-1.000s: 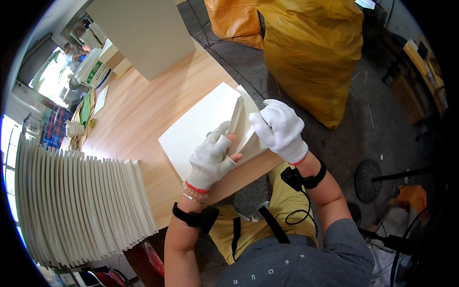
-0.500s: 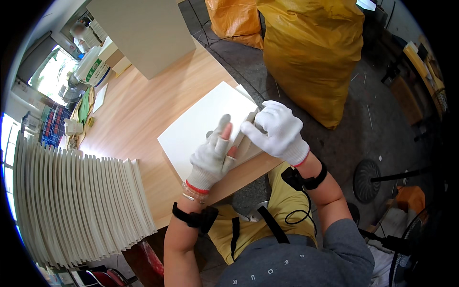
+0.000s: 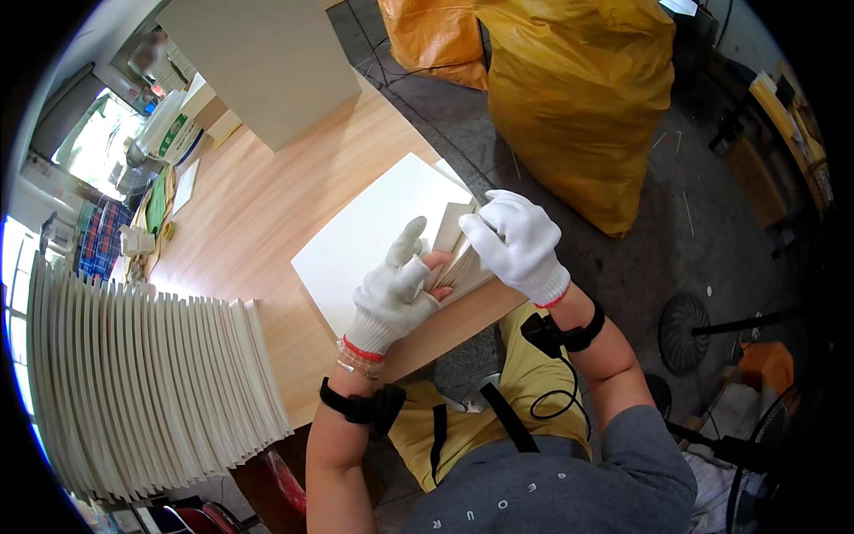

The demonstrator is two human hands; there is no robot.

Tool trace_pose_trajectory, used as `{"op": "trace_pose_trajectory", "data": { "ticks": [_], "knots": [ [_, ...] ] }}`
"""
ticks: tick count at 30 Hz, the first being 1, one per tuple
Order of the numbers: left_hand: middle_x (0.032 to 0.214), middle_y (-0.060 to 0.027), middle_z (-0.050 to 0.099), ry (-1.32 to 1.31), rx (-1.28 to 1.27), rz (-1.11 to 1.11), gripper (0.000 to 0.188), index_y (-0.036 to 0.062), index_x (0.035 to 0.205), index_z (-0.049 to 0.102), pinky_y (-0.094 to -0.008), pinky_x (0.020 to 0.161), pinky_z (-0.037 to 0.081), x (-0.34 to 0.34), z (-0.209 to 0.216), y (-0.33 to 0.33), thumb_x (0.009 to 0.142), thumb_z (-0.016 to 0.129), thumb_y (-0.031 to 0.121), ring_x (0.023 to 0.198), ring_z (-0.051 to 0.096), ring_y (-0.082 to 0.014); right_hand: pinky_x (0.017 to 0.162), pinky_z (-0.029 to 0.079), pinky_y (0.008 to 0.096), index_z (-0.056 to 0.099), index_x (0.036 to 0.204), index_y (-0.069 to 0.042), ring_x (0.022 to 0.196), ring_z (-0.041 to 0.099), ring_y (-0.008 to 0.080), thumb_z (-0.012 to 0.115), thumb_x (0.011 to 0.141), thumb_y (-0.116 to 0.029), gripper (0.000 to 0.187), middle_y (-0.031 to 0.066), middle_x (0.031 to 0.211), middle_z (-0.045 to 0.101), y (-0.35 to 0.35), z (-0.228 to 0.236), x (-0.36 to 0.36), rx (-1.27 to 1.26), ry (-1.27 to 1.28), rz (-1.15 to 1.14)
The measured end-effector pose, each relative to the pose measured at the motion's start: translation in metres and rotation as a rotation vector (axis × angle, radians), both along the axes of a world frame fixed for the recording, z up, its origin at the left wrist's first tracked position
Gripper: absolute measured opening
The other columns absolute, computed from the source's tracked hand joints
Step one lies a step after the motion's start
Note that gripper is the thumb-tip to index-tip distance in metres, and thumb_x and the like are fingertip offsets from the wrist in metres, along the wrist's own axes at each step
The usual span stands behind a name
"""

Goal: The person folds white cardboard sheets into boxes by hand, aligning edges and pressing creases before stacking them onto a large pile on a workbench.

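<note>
A white sheet of board [image 3: 369, 222] lies slanted at the table's near right edge. Along its right side, several narrow pale card strips [image 3: 455, 233] stand tilted up and partly fanned. My right hand [image 3: 519, 245], in a white knit glove, is closed on the strips' upper right end, fingers curled and thumb pressed in. My left hand [image 3: 394, 289] wears a similar glove with some bare fingertips showing. Its fingers are spread, and the bare tips touch the left side of the strips. Where the strips join the board is hidden by the hands.
A long row of pale boards [image 3: 151, 383] stands on edge at the left. A large grey panel [image 3: 267, 71] stands upright at the table's far end, near a white bucket [image 3: 169, 129]. Yellow sacks [image 3: 578, 107] stand on the floor beyond the right table edge.
The strips at the board's right side have tilted up and spread apart, showing a broad pale face. My right hand has shifted slightly; the left fingertips have moved in against the strips.
</note>
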State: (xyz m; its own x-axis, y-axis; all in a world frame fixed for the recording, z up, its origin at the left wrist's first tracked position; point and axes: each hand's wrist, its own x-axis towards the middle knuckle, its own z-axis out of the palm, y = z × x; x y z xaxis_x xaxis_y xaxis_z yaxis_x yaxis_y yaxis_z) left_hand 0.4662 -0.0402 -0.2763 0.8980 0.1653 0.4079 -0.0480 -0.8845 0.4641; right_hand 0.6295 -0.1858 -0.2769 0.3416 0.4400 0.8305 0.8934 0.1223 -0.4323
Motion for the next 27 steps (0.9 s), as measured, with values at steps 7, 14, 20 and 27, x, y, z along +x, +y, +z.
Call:
{"op": "trace_pose_trajectory", "data": {
  "ticks": [7, 14, 20, 27],
  "knots": [
    [0.142, -0.0153, 0.057, -0.028, -0.008, 0.002, 0.040, 0.0194, 0.118, 0.070, -0.0376, 0.079, 0.060, -0.004, -0.005, 0.000, 0.081, 0.069, 0.005, 0.102, 0.071, -0.0306, 0.050, 0.039, 0.0393, 0.055, 0.061, -0.005, 0.052, 0.051, 0.0288, 0.075, 0.083, -0.013, 0.031, 0.0101, 0.053, 0.046, -0.003, 0.012, -0.004, -0.120, 0.148, 0.009],
    [0.139, -0.0160, 0.060, -0.013, 0.039, -0.044, 0.027, 0.0129, 0.107, 0.072, -0.0362, 0.070, 0.060, 0.001, -0.004, 0.002, 0.080, 0.078, 0.013, 0.089, 0.073, -0.0304, 0.050, 0.039, 0.0406, 0.049, 0.057, -0.004, 0.052, 0.051, 0.0310, 0.074, 0.084, -0.013, 0.038, 0.0132, 0.054, 0.045, 0.002, 0.001, 0.000, -0.056, 0.161, -0.023],
    [0.139, -0.0189, 0.058, -0.027, -0.035, 0.007, 0.028, 0.0113, 0.099, 0.074, -0.0358, 0.071, 0.060, 0.001, -0.007, 0.000, 0.074, 0.086, 0.017, 0.085, 0.074, -0.0292, 0.050, 0.039, 0.0404, 0.052, 0.059, -0.003, 0.053, 0.052, 0.0307, 0.074, 0.085, -0.014, 0.036, 0.0133, 0.057, 0.048, -0.002, 0.001, 0.000, -0.076, 0.212, 0.000],
    [0.141, -0.0171, 0.058, -0.039, 0.023, -0.001, 0.048, 0.0189, 0.124, 0.069, -0.0355, 0.075, 0.059, -0.001, -0.004, -0.003, 0.079, 0.069, 0.002, 0.101, 0.071, -0.0319, 0.054, 0.045, 0.0392, 0.060, 0.067, -0.004, 0.060, 0.058, 0.0291, 0.072, 0.090, -0.027, 0.034, 0.0115, 0.061, 0.054, -0.023, 0.010, 0.003, -0.255, 0.293, -0.055]
  ]
}}
